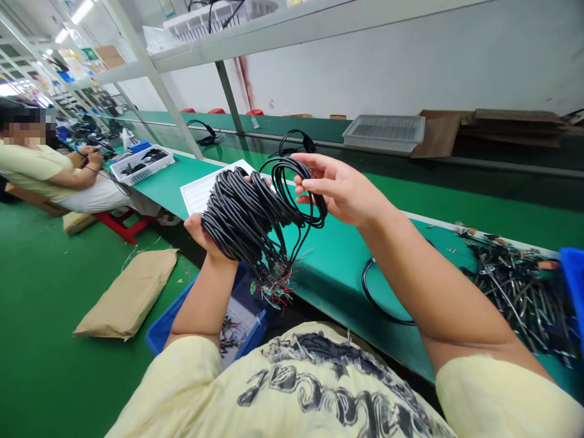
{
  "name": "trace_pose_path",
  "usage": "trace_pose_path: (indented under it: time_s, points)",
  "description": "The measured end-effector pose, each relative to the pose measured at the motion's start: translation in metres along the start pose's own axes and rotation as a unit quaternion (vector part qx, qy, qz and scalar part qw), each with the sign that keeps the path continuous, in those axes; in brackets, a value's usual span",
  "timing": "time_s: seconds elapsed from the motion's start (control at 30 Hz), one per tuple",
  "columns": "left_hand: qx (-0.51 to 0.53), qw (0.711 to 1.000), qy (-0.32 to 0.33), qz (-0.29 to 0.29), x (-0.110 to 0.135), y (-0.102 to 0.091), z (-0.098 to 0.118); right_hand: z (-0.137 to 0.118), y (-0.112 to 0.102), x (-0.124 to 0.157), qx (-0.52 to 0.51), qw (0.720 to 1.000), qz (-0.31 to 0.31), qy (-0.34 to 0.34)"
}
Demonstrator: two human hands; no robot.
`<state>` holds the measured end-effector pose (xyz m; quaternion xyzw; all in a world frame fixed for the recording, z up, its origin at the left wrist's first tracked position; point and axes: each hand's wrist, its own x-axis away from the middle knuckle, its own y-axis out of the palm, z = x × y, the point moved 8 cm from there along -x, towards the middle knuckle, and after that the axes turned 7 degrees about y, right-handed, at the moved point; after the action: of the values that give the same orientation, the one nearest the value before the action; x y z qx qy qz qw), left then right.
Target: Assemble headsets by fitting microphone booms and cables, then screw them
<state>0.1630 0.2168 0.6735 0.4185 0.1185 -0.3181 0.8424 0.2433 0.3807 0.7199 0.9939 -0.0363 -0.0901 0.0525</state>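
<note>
A thick bundle of coiled black cables [244, 213] is held up in front of me over the bench edge. My left hand [205, 234] is closed around its left side, the fingers mostly hidden behind the coils. At the bundle's right end, my right hand [340, 185] grips a looser cable coil [314, 210] between thumb and fingers. Thin bare wire ends [276, 286], red and green among them, hang from the underside. Behind the bundle lies a white tray [194, 193]. One black cable loop [367, 286] rests on the green bench below my right forearm.
Metal and cable parts [520, 286] are heaped at the right, beside a blue bin [572, 286]. Below my left arm is a blue crate [159, 322]. A brown paper package [130, 292] lies on the floor. A co-worker [55, 170] sits at the left near a parts tray [143, 167].
</note>
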Motion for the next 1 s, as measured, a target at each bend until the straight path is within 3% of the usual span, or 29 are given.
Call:
trace_pose_path:
  time_s: [0.1, 0.2, 0.4, 0.53, 0.7, 0.87, 1.0]
  points:
    - [0.0, 1.0, 0.013, 0.012, -0.002, -0.003, 0.001, -0.004, 0.004, 0.0, 0.05, 0.998, 0.021, -0.044]
    - [-0.006, 0.999, 0.039, 0.008, -0.005, 0.0, 0.004, -0.01, 0.025, 0.002, 0.121, 0.989, -0.004, -0.088]
    - [-0.052, 0.998, 0.027, -0.006, -0.016, 0.002, 0.015, -0.033, 0.04, 0.008, 0.263, 0.949, 0.044, -0.165]
    - [-0.135, 0.989, 0.037, 0.044, -0.026, -0.005, 0.035, -0.037, 0.035, 0.006, 0.319, 0.928, 0.08, -0.175]
    - [-0.18, 0.971, 0.142, 0.071, -0.035, 0.015, 0.062, -0.036, 0.033, 0.004, 0.297, 0.934, 0.111, -0.167]
    - [-0.172, 0.971, 0.148, 0.08, -0.038, 0.019, 0.063, -0.032, 0.036, 0.002, 0.318, 0.931, 0.133, -0.122]
    - [-0.217, 0.957, 0.168, 0.09, -0.033, 0.008, 0.065, -0.032, 0.036, 0.006, 0.332, 0.921, 0.138, -0.153]
